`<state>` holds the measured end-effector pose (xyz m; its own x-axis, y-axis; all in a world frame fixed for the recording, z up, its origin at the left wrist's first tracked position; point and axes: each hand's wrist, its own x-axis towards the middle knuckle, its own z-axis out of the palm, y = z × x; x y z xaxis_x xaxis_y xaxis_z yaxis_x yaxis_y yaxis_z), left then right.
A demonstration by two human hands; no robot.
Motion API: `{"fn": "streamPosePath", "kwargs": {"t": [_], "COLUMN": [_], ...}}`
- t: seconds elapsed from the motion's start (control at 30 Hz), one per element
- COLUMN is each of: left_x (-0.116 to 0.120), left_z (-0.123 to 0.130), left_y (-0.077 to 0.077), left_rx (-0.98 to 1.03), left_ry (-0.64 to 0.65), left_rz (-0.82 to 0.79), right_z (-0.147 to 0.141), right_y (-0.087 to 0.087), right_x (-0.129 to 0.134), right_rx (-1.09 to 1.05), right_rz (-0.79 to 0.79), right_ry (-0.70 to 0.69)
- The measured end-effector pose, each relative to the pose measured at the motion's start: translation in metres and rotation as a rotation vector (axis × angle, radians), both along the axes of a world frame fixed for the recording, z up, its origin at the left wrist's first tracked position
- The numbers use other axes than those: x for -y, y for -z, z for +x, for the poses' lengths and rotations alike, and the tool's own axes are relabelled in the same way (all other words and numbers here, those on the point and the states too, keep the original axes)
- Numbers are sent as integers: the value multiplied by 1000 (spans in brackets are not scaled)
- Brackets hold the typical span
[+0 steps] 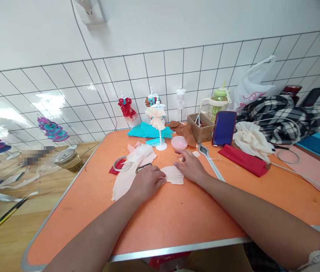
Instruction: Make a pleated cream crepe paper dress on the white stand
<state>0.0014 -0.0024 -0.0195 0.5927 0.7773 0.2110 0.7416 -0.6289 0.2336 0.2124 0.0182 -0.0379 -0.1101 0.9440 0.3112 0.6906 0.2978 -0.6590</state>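
Note:
A small pale strip of what looks like crepe paper (175, 176) lies flat on the orange table. My left hand (148, 180) is closed on its left end, thumb and fingers together at the edge. At the strip's right end, my right hand (191, 167) hovers with thumb and fingers apart, holding nothing I can see. Beyond my left hand is a larger crumpled pale sheet (126, 179), with a roll of tape (118, 164) and small scissors (140, 167) on it. A mini dress form (157, 117) in a pale ruffled dress stands just behind the strip.
A pink bowl (179, 142), a cardboard box (202, 130), a propped phone (224, 128) and folded red paper (243, 160) sit at the back and right. A grey-white strap-like item (211, 163) lies beside my right hand. Leftward, a wooden surface (43, 211) holds a cutter (5, 218).

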Motion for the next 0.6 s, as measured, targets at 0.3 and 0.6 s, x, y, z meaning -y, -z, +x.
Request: {"fn": "streamPosePath", "kwargs": {"t": [0.3,0.6], "left_x": [5,4], "left_z": [4,4], "left_y": [-5,3], "left_rx": [-73,-75], "left_ry": [28,-47], "left_rz": [-35,-114], "right_z": [-8,-7], "right_y": [-12,-10], "right_x": [25,23], "right_rx": [494,528], "right_rz": [-72,-128], "right_ry": [-423,-338]}}
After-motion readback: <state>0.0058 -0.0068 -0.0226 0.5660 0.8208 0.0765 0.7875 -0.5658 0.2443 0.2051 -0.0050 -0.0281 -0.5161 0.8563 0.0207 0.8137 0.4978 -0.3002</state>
